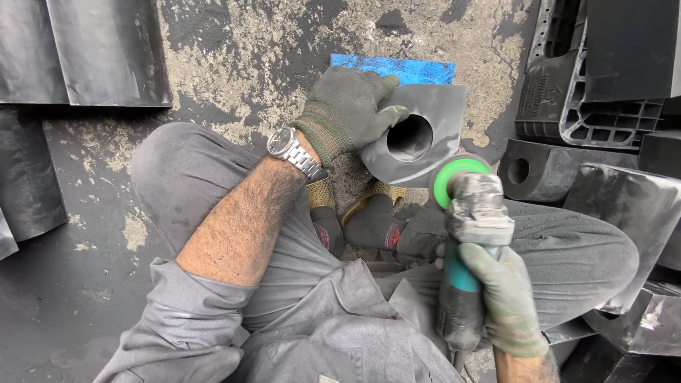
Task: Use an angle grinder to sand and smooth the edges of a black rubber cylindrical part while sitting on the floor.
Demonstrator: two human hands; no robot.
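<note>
The fingers [386, 89] of the left hand [347, 106], in a dark green work glove, are closed around the near-left edge of a grey plastic part [425, 135], which is held tilted just above the floor [284, 50]. The part is a flat, rounded-square flange with a short round tube opening at its middle; the opening is turned towards the camera. A metal wristwatch [289, 147] is worn on the left wrist, and the grey sleeve is rolled up to the elbow.

The fingers [489, 266] of the right hand [505, 298], in a lighter green glove, are wrapped tightly around the teal and black body of an angle grinder [468, 234]. The tool is pointed away from the person, and its green-rimmed disc [457, 174] is seen at the lower right edge of the plastic part, touching or just beside it; which of the two cannot be told.

Grey work trousers are worn, and the knees are spread to either side. Between them, dark shoes [372, 220] are seen on the floor, below the part.

A blue sheet [394, 67] is laid on the stained concrete floor just beyond the part. Black plastic mouldings [567, 85] are piled along the right edge of the floor, one of them with a round hole [519, 170]. Dark sheets [85, 50] are spread at the far left corner and down the left edge.
</note>
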